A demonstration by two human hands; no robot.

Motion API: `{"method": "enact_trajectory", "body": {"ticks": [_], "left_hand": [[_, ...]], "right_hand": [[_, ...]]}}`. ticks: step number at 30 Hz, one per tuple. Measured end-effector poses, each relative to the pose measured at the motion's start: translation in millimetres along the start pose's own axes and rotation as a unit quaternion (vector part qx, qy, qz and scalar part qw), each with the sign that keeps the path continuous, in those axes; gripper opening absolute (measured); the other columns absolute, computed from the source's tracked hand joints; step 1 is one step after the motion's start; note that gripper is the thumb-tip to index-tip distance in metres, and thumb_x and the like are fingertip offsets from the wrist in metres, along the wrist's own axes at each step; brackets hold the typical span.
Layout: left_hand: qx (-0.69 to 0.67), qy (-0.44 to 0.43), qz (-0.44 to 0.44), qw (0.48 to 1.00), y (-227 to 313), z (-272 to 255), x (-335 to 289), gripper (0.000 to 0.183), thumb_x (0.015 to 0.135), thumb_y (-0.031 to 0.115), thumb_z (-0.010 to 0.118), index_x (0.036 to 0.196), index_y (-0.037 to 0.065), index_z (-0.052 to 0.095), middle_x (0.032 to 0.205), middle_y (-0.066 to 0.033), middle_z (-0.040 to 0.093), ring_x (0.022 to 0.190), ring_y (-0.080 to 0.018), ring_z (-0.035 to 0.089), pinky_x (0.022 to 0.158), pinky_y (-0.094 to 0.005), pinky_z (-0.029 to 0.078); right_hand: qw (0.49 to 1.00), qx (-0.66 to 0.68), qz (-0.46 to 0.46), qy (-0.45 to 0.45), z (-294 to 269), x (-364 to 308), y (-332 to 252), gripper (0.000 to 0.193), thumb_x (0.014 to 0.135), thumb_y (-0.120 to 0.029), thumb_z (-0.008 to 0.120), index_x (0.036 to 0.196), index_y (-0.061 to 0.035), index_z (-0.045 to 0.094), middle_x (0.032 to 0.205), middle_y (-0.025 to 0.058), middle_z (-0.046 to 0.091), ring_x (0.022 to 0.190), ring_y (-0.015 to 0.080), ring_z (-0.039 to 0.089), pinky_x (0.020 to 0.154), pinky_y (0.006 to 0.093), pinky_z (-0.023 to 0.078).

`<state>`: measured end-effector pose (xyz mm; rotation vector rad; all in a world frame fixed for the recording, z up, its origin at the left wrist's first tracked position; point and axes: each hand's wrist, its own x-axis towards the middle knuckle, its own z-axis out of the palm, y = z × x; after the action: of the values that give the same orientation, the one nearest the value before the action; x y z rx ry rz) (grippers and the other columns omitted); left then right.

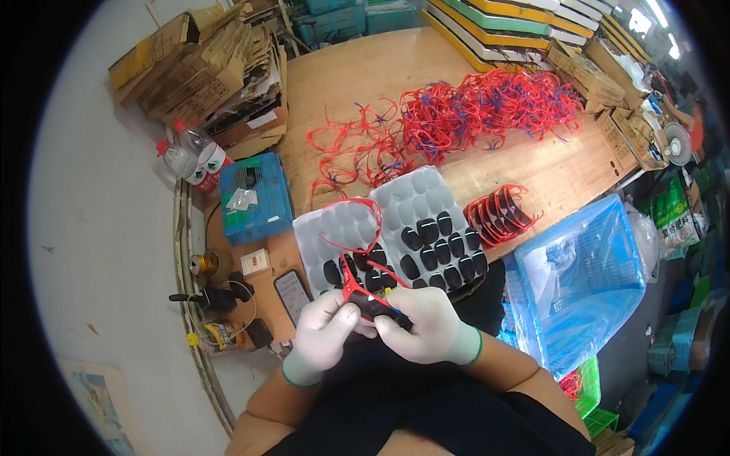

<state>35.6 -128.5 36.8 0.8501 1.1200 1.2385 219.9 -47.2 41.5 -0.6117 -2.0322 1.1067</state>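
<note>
Gloved hands meet low at center: left hand point(327, 332) & right hand point(423, 325) both pinch a red glasses frame point(356, 292) w/ a dark lens, just below the grey lens trays point(426, 190). Best to grip edges only, push lens in evenly. Fingertips hide the lens fit.

The wooden bench point(365, 76) carries everything, and the blue crate point(256, 197) near its left edge serves as the marker. Right of the crate lie two grey moulded trays point(414, 205) side by side, partly filled with black lenses point(437, 243). Further right sits a neat row of red frames point(502, 213). Beyond the crate, towards the far side, sprawls a big tangle of red frames point(464, 114). Just behind the crate stand plastic bottles point(194, 156) and a stack of flattened cardboard point(213, 72). In front of the crate lie a phone point(291, 292) and a small white card point(255, 261).
</note>
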Motion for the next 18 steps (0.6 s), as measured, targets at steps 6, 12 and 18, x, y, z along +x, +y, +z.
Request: {"method": "enact_trajectory", "body": {"ticks": [6, 12, 18], "left_hand": [[-0.012, -0.001, -0.094, 0.996, 5.6, -11.5, -3.9, 0.025, 0.103, 0.022, 0.058, 0.111, -0.001, 0.061, 0.095, -0.009, 0.07, 0.081, -0.0141, 0.067, 0.076, -0.0294, 0.056], [0.043, -0.054, 0.017, 0.997, -3.6, -10.9, 25.1, 0.018, 0.103, 0.019, 0.057, 0.104, 0.001, 0.058, 0.093, -0.0052, 0.068, 0.082, -0.0113, 0.066, 0.076, -0.0273, 0.054], [0.084, -0.039, 0.184, 0.979, -24.2, 3.8, 53.0, 0.017, 0.093, 0.002, 0.055, 0.106, -0.002, 0.066, 0.147, -0.0232, 0.047, 0.135, -0.0305, 0.048, 0.111, -0.0423, 0.036]], "right_hand": [[1.0, -0.006, 0.027, -0.013, 6.3, 4.0, 0.1, 0.021, 0.083, -0.016, 0.069, 0.075, -0.0042, 0.054, 0.059, 0.0126, 0.055, 0.051, 0.0331, 0.06, 0.047, 0.0402, 0.045], [0.994, -0.066, -0.065, 0.059, 3.4, 10.3, 16.3, 0.027, 0.08, -0.014, 0.073, 0.07, -0.006, 0.05, 0.054, 0.0107, 0.05, 0.046, 0.0312, 0.057, 0.044, 0.0402, 0.043], [0.994, -0.057, -0.029, -0.088, -39.6, 19.8, 35.2, 0.019, 0.086, -0.019, 0.071, 0.082, -0.0047, 0.058, 0.061, 0.0126, 0.054, 0.056, 0.0349, 0.06, 0.052, 0.0425, 0.047]]}}
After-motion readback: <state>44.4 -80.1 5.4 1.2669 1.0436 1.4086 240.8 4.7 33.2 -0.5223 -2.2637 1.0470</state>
